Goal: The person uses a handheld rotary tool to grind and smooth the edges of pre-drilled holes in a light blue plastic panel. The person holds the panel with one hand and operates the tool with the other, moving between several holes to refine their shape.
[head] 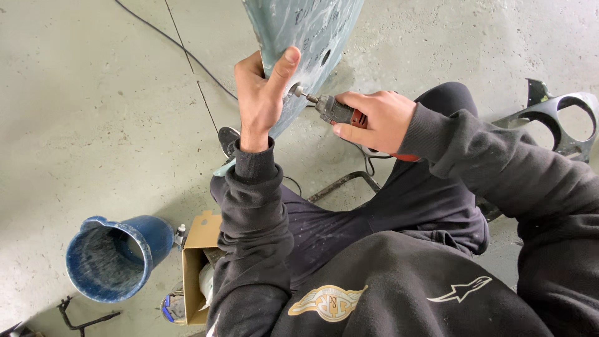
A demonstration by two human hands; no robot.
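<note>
Grey concrete floor spans the room, crossed by a thin black cable. Standing on it, a pale blue-grey panel with round holes rises upright ahead of the seated person. Left hand grips the panel's edge, fingers wrapped behind, thumb pressed on its face. Right hand is closed around a rotary tool, its bit touching the panel beside the thumb. Blue bucket and cardboard box sit lower left.
</note>
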